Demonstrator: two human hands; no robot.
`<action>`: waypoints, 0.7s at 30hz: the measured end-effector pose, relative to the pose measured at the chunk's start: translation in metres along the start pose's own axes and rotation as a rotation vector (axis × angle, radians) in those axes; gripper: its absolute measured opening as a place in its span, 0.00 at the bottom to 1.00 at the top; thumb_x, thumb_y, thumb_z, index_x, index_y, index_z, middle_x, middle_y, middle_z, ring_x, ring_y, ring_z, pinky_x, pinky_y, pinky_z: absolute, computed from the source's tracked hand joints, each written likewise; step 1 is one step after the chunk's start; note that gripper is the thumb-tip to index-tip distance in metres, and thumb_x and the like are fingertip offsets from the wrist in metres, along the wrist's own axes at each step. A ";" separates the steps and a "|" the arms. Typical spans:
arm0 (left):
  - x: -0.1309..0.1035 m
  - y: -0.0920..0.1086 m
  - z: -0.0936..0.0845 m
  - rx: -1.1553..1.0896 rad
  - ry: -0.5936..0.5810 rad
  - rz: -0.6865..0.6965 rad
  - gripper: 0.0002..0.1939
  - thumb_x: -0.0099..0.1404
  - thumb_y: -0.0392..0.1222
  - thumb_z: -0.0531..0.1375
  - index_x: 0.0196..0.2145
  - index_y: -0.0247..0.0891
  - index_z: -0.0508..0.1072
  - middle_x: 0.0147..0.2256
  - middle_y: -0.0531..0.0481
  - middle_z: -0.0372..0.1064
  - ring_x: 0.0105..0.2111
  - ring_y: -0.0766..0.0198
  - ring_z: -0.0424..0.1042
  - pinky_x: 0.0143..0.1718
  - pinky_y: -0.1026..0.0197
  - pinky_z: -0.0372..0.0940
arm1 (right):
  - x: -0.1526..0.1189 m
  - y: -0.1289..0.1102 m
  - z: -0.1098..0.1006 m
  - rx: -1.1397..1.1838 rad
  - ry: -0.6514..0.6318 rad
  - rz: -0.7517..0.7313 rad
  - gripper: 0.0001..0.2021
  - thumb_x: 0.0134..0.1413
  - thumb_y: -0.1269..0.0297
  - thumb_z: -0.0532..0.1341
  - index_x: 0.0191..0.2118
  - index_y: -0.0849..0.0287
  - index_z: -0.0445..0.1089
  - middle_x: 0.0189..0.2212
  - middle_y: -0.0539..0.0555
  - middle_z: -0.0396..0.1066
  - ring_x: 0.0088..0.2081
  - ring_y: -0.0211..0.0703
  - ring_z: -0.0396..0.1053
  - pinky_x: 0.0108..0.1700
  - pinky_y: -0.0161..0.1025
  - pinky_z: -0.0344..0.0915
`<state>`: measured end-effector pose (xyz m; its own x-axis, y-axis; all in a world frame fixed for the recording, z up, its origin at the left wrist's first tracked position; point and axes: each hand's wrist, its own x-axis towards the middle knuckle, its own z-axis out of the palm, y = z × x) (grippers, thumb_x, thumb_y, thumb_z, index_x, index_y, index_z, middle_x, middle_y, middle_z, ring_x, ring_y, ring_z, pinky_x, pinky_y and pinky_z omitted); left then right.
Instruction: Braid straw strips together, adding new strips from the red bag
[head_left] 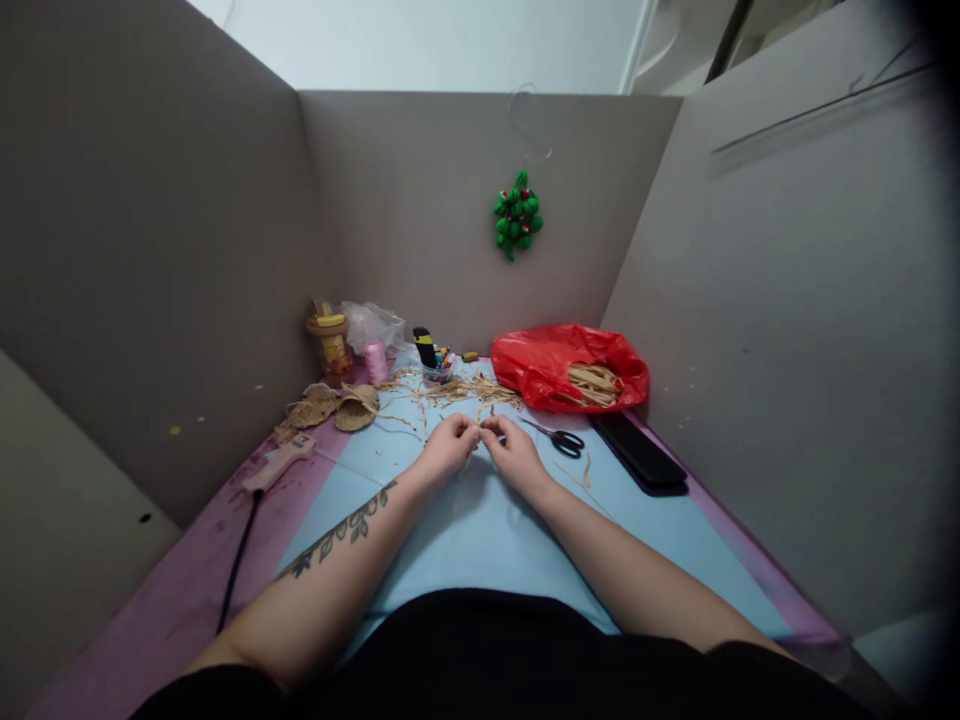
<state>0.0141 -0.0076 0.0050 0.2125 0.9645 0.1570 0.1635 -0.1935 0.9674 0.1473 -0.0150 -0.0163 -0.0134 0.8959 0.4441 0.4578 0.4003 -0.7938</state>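
My left hand and my right hand meet at the middle of the blue table cover, fingertips pinched close together. Between them runs a thin tan strand of straw, rising a little above the fingers; its lower end is mostly hidden. Both hands are closed on it. Just beyond them lies a loose pile of dry straw. To the right of my right hand rest black-handled scissors, their blades pointing towards the pile.
A red plastic bag of straw sits back right, near a black case. Left stand a glue gun, woven straw pieces, pink thread, a cup and a small tub. Grey panels enclose three sides.
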 end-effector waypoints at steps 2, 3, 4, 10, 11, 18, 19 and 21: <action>-0.001 0.001 0.000 0.000 -0.001 0.000 0.04 0.53 0.37 0.53 0.23 0.36 0.61 0.17 0.58 0.57 0.17 0.73 0.55 0.20 0.69 0.51 | 0.000 -0.002 -0.001 0.041 0.030 0.028 0.09 0.51 0.60 0.53 0.29 0.59 0.65 0.26 0.50 0.67 0.28 0.39 0.63 0.31 0.35 0.60; -0.001 0.001 0.000 -0.003 -0.002 -0.001 0.05 0.53 0.38 0.53 0.23 0.36 0.61 0.18 0.58 0.57 0.17 0.73 0.55 0.20 0.69 0.52 | 0.000 -0.003 -0.003 0.057 0.056 0.038 0.09 0.50 0.60 0.53 0.27 0.59 0.64 0.24 0.50 0.65 0.27 0.39 0.63 0.31 0.35 0.59; 0.000 0.001 0.000 -0.005 -0.002 -0.002 0.05 0.54 0.38 0.53 0.23 0.35 0.61 0.18 0.58 0.57 0.17 0.73 0.55 0.20 0.69 0.52 | 0.001 -0.004 -0.004 0.068 0.082 0.044 0.09 0.50 0.60 0.54 0.26 0.59 0.63 0.23 0.49 0.64 0.27 0.38 0.62 0.30 0.35 0.59; 0.000 -0.001 0.000 -0.034 0.006 -0.010 0.06 0.53 0.39 0.55 0.23 0.36 0.61 0.17 0.58 0.57 0.17 0.73 0.55 0.20 0.69 0.51 | 0.003 -0.004 -0.008 0.075 0.141 0.049 0.08 0.49 0.61 0.54 0.24 0.58 0.60 0.21 0.48 0.61 0.25 0.37 0.58 0.29 0.35 0.57; 0.000 -0.001 0.000 -0.034 0.002 -0.009 0.06 0.53 0.39 0.55 0.23 0.36 0.61 0.17 0.58 0.57 0.17 0.73 0.55 0.20 0.69 0.51 | 0.003 -0.003 -0.007 0.080 0.135 0.050 0.08 0.49 0.61 0.54 0.24 0.58 0.59 0.21 0.48 0.61 0.25 0.37 0.58 0.29 0.35 0.57; 0.000 -0.002 0.000 -0.024 -0.014 0.001 0.05 0.53 0.38 0.54 0.24 0.36 0.61 0.18 0.58 0.58 0.17 0.73 0.55 0.20 0.69 0.52 | 0.001 -0.008 -0.006 0.101 0.063 0.070 0.09 0.48 0.60 0.54 0.24 0.59 0.63 0.21 0.49 0.63 0.26 0.38 0.60 0.29 0.35 0.57; 0.000 -0.002 0.000 -0.021 -0.015 0.002 0.04 0.53 0.38 0.54 0.24 0.36 0.61 0.18 0.58 0.58 0.17 0.73 0.55 0.20 0.69 0.52 | 0.001 -0.009 -0.006 0.101 0.050 0.075 0.10 0.49 0.59 0.54 0.24 0.60 0.64 0.21 0.49 0.63 0.26 0.38 0.60 0.29 0.35 0.57; 0.001 -0.002 0.001 -0.018 -0.011 0.000 0.04 0.53 0.38 0.54 0.23 0.35 0.61 0.18 0.58 0.57 0.17 0.73 0.55 0.20 0.69 0.52 | 0.001 -0.009 -0.006 0.123 0.028 0.081 0.11 0.49 0.58 0.54 0.26 0.60 0.66 0.22 0.50 0.64 0.27 0.38 0.61 0.30 0.35 0.57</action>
<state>0.0144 -0.0067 0.0028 0.2234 0.9624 0.1546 0.1465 -0.1899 0.9708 0.1481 -0.0191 -0.0066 0.0444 0.9212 0.3865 0.3442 0.3491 -0.8716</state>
